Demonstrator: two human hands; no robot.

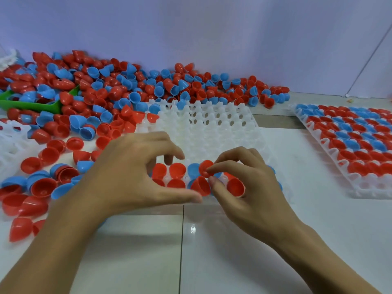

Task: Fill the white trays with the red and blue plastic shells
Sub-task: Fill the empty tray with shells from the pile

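Note:
A white tray lies in front of me, its near rows holding several red and blue shells. My right hand pinches a red shell between index finger and thumb just above the tray's near rows; another red shell sits under its palm. My left hand hovers over the tray's near left corner with fingers loosely curled and nothing in them. A big pile of loose red and blue shells covers the table behind and to the left.
A filled white tray lies at the right. A green bin sits in the pile at the far left, with another white tray at the left edge. A wall stands behind the table.

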